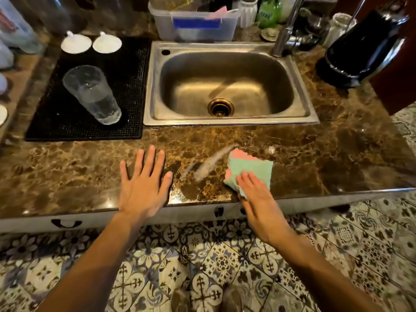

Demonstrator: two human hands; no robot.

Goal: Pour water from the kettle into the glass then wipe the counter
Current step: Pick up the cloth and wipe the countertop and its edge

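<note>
Fingers (245, 180) of the right hand (261, 203) press straight on the cloth (252, 167), seemingly soft, best held flat; left hand (144, 188) lies spread on the bench (337, 154).

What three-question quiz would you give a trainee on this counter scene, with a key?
1. True or false: the glass holds water.
2. Which hand presses the cloth on the counter?
3. Fill in: the glass stands on the black ____.
Key: 1 true; 2 the right hand; 3 mat.
</note>
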